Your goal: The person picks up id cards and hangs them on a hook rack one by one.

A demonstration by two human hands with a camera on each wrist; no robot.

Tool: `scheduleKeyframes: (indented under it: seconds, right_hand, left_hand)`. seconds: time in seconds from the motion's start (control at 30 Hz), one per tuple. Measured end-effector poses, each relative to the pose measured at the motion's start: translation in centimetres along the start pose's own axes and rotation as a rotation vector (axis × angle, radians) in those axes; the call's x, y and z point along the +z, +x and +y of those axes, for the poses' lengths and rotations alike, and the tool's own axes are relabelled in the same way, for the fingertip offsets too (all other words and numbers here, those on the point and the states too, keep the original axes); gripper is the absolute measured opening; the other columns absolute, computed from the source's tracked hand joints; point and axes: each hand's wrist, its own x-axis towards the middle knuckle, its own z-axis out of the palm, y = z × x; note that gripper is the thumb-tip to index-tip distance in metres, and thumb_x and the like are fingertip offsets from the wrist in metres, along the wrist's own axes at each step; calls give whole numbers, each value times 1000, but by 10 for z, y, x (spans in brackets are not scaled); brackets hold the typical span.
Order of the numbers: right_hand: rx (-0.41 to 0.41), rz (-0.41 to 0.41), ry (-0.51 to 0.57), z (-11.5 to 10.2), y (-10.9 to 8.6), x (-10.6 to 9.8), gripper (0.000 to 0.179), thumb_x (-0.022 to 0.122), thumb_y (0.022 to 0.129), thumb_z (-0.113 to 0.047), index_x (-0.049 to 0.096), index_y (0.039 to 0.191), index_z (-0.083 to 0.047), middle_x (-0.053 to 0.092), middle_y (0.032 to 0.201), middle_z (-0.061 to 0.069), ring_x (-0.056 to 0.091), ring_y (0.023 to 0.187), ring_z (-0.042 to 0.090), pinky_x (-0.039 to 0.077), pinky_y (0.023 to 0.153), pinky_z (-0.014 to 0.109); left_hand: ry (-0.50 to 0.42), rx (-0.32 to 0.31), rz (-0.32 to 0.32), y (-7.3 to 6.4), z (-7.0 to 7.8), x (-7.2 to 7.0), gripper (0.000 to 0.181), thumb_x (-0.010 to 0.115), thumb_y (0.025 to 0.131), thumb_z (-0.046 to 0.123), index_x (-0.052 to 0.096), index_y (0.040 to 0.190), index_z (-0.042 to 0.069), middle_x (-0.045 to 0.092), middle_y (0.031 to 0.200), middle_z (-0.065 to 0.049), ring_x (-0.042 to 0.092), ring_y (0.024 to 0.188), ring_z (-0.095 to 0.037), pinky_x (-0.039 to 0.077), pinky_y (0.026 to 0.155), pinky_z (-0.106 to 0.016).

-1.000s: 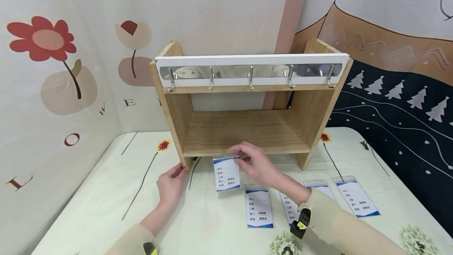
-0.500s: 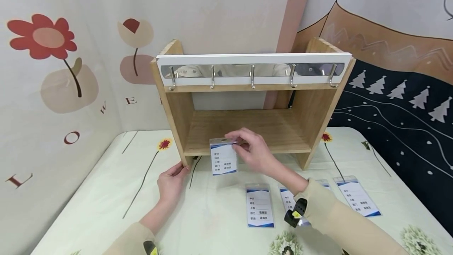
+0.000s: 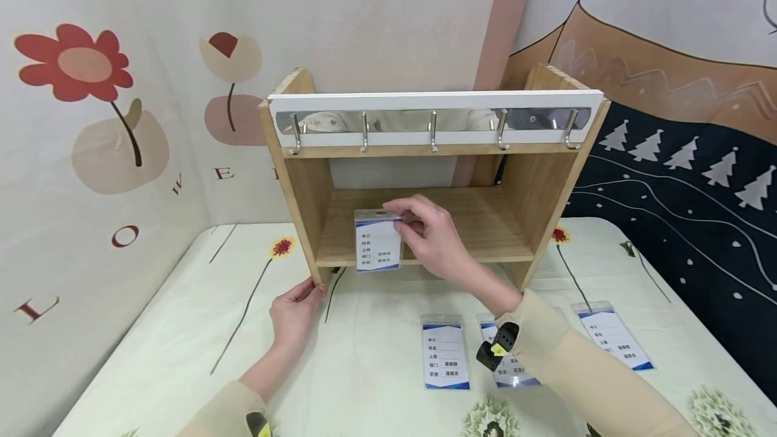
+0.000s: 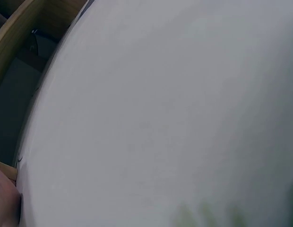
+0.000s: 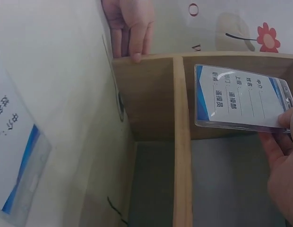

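Observation:
My right hand (image 3: 432, 238) pinches a clear-sleeved ID badge (image 3: 378, 246) at its top right corner, thumb in front. The badge hangs upright before the lower board of a wooden shelf (image 3: 425, 221), below the hook rail. In the right wrist view the same badge (image 5: 238, 98) appears sideways, its printed face showing. My left hand (image 3: 294, 319) grips the foot of the shelf's left side panel; the right wrist view shows that hand (image 5: 133, 23) with its thumb on the panel's edge. Only a bit of the left hand (image 4: 5, 201) enters the left wrist view.
A metal strip (image 3: 397, 121) with several hooks (image 3: 433, 132) runs along the shelf's top front. On the flowered tablecloth (image 3: 364, 383) lie a badge (image 3: 446, 356) in the middle, another (image 3: 516, 375) partly under the right forearm, and one (image 3: 613, 337) farther right.
My right hand has lifted the badge from just above the tablecloth, slightly leftward, to the level of the lower board. The left hand has stayed at the panel's foot.

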Motion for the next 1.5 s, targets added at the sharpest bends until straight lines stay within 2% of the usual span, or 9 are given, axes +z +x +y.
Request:
scheduleKeyframes:
  seconds: [0.5, 0.93, 1.2, 1.5]
  right_hand:
    - [-104, 81, -4, -6, 30, 7, 29, 64, 92, 15, 68, 118, 5, 68, 106, 16, 64, 93, 27, 59, 76, 28]
    - [-216, 148, -13, -13, 47, 16, 27, 62, 93, 16, 67, 118, 7, 68, 113, 18, 66, 95, 28, 59, 79, 29]
    - [-309, 208, -37, -18, 56, 22, 27, 63, 94, 14, 69, 119, 6, 66, 108, 17, 65, 92, 26, 58, 76, 27]
    - [-448, 262, -63, -29, 67, 30, 23, 66, 94, 11, 69, 117, 6, 68, 107, 17, 62, 87, 23, 56, 75, 26]
  left_hand:
    - [27, 6, 6, 1, 1, 0, 35, 69, 96, 5, 67, 129, -5, 68, 121, -24, 66, 114, -32, 50, 76, -7]
    - [31, -5, -7, -1, 2, 0, 36, 68, 96, 6, 66, 130, -5, 67, 123, -24, 65, 116, -33, 54, 82, -15]
    - [23, -16, -11, -1, 1, 3, 36, 69, 97, 5, 66, 131, -5, 68, 123, -24, 66, 114, -30, 53, 79, -12]
    - [35, 2, 0, 0, 0, 1, 35, 70, 97, 6, 67, 130, -3, 69, 122, -22, 67, 110, -22, 50, 74, -8]
